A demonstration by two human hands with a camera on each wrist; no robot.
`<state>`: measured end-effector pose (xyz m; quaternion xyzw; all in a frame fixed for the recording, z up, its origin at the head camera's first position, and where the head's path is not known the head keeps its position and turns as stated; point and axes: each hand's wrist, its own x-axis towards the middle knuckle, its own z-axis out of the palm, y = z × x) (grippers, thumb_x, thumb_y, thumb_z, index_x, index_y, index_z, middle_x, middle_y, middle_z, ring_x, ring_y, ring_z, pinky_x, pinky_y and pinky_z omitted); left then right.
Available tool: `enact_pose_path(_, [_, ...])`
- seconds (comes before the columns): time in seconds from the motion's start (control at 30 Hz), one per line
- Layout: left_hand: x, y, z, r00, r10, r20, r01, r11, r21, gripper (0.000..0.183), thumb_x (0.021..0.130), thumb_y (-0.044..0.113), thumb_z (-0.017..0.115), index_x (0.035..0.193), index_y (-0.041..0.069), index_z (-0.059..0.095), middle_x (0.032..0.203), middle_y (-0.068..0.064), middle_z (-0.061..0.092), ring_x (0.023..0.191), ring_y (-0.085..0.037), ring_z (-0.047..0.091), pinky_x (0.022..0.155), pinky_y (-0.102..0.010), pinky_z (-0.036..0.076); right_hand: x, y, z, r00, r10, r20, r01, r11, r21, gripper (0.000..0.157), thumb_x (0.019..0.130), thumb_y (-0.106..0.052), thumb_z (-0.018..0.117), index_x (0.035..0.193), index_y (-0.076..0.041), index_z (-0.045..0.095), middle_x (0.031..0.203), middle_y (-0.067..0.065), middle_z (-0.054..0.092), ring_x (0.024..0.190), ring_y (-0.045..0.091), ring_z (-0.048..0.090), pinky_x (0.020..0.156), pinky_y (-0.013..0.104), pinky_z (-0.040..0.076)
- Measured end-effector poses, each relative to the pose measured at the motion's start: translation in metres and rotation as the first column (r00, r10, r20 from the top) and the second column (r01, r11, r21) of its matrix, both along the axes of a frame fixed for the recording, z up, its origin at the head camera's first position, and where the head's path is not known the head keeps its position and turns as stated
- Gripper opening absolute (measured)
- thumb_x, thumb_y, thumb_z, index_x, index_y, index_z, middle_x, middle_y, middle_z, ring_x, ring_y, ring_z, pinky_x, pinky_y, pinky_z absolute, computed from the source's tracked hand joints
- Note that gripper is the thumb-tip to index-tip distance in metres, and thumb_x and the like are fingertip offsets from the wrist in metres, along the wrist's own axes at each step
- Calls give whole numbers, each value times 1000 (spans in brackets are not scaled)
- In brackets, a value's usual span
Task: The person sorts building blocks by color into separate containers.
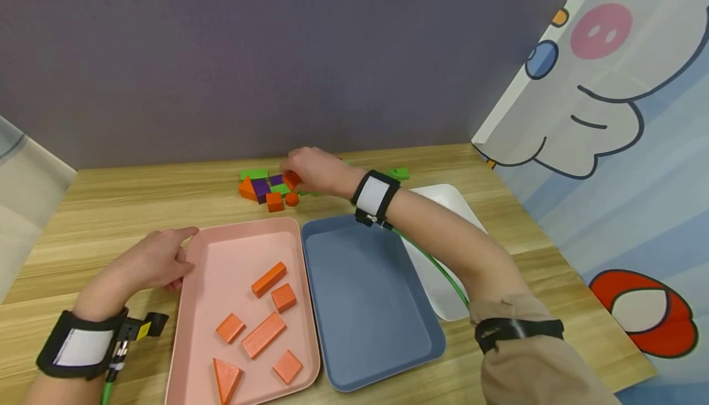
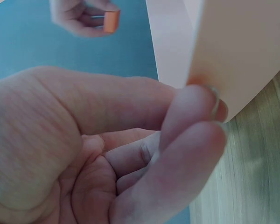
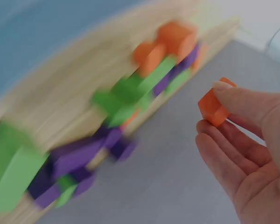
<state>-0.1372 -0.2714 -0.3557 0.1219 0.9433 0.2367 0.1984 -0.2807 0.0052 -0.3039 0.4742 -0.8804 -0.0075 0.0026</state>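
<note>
My right hand (image 1: 318, 170) pinches an orange block (image 3: 213, 106) between thumb and fingers, above the pile of coloured blocks at the back. The same block shows in the left wrist view, at the fingertips of the distant right hand (image 2: 79, 16). At the near left, the left hand (image 1: 152, 260) grips the far left corner of a pink tray (image 1: 221, 242), thumb and fingers on its rim. Inside that tray lie several orange blocks, among them a long bar (image 1: 263, 335) and a triangle (image 1: 226, 380).
A blue tray (image 1: 371, 294) stands right beside the pink one, with a white tray (image 1: 443, 294) partly under the right forearm. Green blocks (image 1: 255, 173), purple blocks (image 1: 260, 191) and orange blocks (image 1: 274, 202) lie near the grey panel (image 1: 277, 72) at the back.
</note>
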Motion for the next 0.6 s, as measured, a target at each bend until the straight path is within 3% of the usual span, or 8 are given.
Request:
enact_pose_path(0.17, [0,0,0,1000,2,2,-2,1000,-1,68,82,2,57,137,-19,22,57,-1,57,48,-13,57,49,-30,47,47,-29,3,983,181,27,-181,983,3,18,87,-22,65,103,-16,62,96,-4,61,86,8,53,77,19,45])
enact_pose_path(0.33, [0,1,1,1000,2,9,-2,1000,-6,68,83,2,57,137,-19,21,57,-1,57,48,-13,57,49,-29,47,93,-53,1,941,330,73,-337,935,115,26,90,-29,60,114,-17,59,101,-6,58,86,6,54,76,16,43])
enact_pose_path(0.43, [-1,1,2,1000,-1,11,1,1000,-5,68,83,2,57,137,-19,21,57,-1,57,48,-14,57,49,-30,46,109,-63,-3,920,385,72,-392,902,183,29,92,-28,56,120,-20,58,108,-6,58,93,4,54,81,14,41])
enact_pose_path(0.6, [1,3,3,1000,-15,-8,15,1000,0,66,82,1,57,136,-19,24,55,0,57,47,-13,57,50,-29,46,120,-72,-16,898,440,25,-430,861,271,25,98,-22,47,121,-23,56,108,-9,58,98,4,50,84,13,36])
